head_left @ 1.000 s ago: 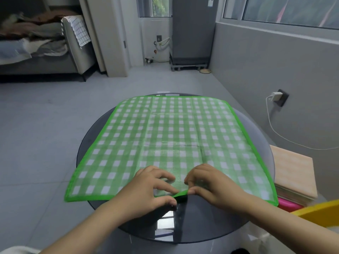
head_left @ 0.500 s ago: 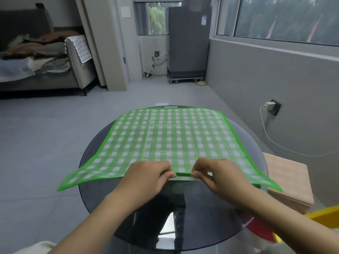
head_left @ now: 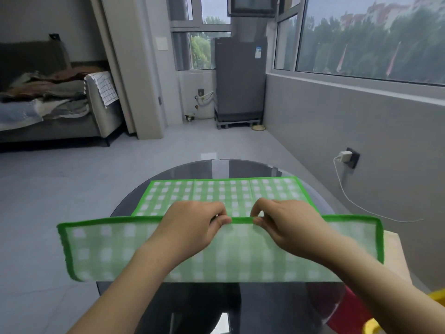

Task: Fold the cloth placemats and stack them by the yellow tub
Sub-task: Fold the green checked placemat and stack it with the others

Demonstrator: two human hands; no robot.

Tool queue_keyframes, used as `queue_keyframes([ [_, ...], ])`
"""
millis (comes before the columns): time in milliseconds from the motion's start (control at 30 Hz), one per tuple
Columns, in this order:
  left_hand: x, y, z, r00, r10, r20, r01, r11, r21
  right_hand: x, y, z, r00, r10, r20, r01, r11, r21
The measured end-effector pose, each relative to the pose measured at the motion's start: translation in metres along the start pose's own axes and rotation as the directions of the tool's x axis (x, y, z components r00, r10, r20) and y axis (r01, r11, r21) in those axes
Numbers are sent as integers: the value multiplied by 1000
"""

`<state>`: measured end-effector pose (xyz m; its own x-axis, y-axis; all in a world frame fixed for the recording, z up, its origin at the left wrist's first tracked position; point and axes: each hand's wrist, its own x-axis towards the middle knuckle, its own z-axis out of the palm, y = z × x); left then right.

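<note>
Left hand [head_left: 192,227], right hand [head_left: 286,225] pinching green checked placemat [head_left: 216,191], near edge lifted, green border

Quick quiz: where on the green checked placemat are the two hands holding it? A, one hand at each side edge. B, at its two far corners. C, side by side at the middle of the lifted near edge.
C: the left hand and right hand pinch the green checked placemat at the middle of its raised border.

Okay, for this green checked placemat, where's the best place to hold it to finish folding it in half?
Hold the green checked placemat by its lifted near hem, from the near side, as the left hand and right hand do. They pinch close together at mid-hem; the outer corners sag slightly, so a wider grip would likely carry it over straighter.
</note>
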<state>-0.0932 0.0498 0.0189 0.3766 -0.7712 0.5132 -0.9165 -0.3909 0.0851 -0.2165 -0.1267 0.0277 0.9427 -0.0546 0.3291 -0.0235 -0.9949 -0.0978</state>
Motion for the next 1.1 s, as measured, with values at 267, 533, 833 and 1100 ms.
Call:
queue_keyframes([
  [267,19,-33,47,994,-100,37,99,994,45,54,40,60,994,76,-83,-75,997,7],
  [533,-4,-32,75,941,-127,313,124,992,29,79,62,105,980,197,15,-198,980,37],
  [833,-30,-29,98,838,-111,535,138,990,-9,79,69,126,977,212,26,-213,974,80],
  [1100,-26,-15,108,815,-178,551,212,977,3,83,70,128,970,243,-8,-241,967,81],
])
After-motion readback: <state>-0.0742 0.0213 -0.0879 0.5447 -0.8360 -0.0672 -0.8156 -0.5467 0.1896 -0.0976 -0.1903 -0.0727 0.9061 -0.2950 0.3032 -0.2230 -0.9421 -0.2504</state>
